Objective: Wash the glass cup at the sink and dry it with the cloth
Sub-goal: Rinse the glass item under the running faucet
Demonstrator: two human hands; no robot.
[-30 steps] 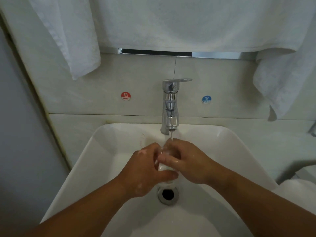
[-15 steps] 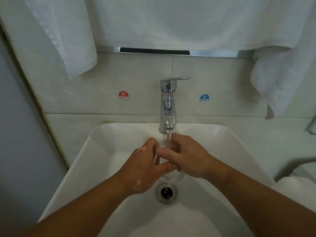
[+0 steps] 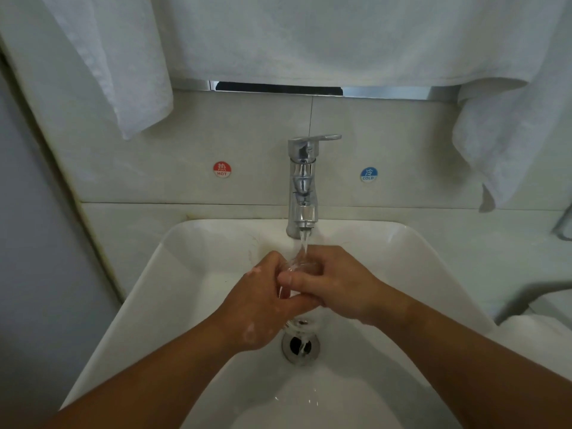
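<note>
A person holds a glass cup (image 3: 296, 265) under a running tap (image 3: 301, 181) above a white sink (image 3: 185, 289). The left hand (image 3: 263, 305) curls its fingers around one side of the cup, while the right hand (image 3: 337, 283) grips it from the other side, thumb laid across the front. Water (image 3: 304, 243) streams from the spout onto the cup between the two hands, directly above the drain (image 3: 300, 346). A red "hot" sticker (image 3: 222, 169) and a blue "cold" sticker (image 3: 368, 174) flank the tap; white towels (image 3: 123, 57) hang above.
</note>
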